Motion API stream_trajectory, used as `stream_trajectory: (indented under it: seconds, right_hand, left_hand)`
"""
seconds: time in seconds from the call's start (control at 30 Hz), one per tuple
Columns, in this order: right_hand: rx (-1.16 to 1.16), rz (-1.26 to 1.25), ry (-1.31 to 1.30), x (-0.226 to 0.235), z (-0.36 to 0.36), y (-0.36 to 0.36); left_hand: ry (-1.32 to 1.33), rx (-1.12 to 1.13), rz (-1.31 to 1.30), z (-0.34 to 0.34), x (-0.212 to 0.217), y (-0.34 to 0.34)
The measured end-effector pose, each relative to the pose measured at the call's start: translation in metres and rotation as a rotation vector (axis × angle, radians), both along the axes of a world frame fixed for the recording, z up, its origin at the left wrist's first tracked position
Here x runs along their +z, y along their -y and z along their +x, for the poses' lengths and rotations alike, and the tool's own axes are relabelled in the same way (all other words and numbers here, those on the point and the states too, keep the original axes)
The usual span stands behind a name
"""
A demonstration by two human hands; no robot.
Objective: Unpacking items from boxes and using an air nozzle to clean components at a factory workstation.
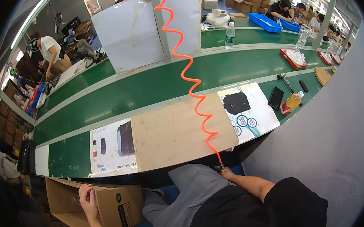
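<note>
My left hand [89, 200] is at the near edge of an open cardboard box [120, 206] at the lower left, its fingers curled over the box's upper wall. The inside of the box shows only in part. Beside my lap, my right hand [227, 174] grips the end fitting of an orange coiled air hose [196, 96]. The fingers partly cover this fitting, so its exact kind is hard to make out. The hose hangs from above and crosses over a brown cardboard sheet [176, 132] on the green workbench.
Flattened printed cartons [110, 148] lie either side of the brown sheet. At the right are a black phone [275, 98], a drink bottle [291, 103] and a black-handled tool [284, 80]. A red tray [293, 59] stands farther back. People work in the background; a white wall borders the right.
</note>
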State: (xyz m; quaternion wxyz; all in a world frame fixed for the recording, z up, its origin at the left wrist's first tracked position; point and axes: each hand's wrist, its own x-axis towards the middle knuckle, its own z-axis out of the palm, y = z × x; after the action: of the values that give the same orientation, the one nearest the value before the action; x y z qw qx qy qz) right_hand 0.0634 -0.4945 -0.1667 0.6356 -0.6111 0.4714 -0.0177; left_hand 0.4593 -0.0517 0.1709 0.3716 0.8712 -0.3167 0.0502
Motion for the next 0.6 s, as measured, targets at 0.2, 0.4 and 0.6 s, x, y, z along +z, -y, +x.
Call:
stream_trajectory:
  seconds: [0.2, 0.4, 0.6]
  right_hand:
    - [0.202, -0.149, -0.116, 0.013, 0.008, -0.002]
    - [0.107, -0.144, -0.007, -0.024, -0.001, 0.0]
    - [0.216, -0.297, -0.067, -0.018, 0.01, -0.002]
  left_hand:
    - [-0.007, -0.026, 0.028, -0.003, -0.002, -0.007]
    - [-0.014, -0.044, 0.039, 0.011, -0.016, -0.005]
    - [0.035, -0.028, 0.083, 0.009, -0.004, -0.007]
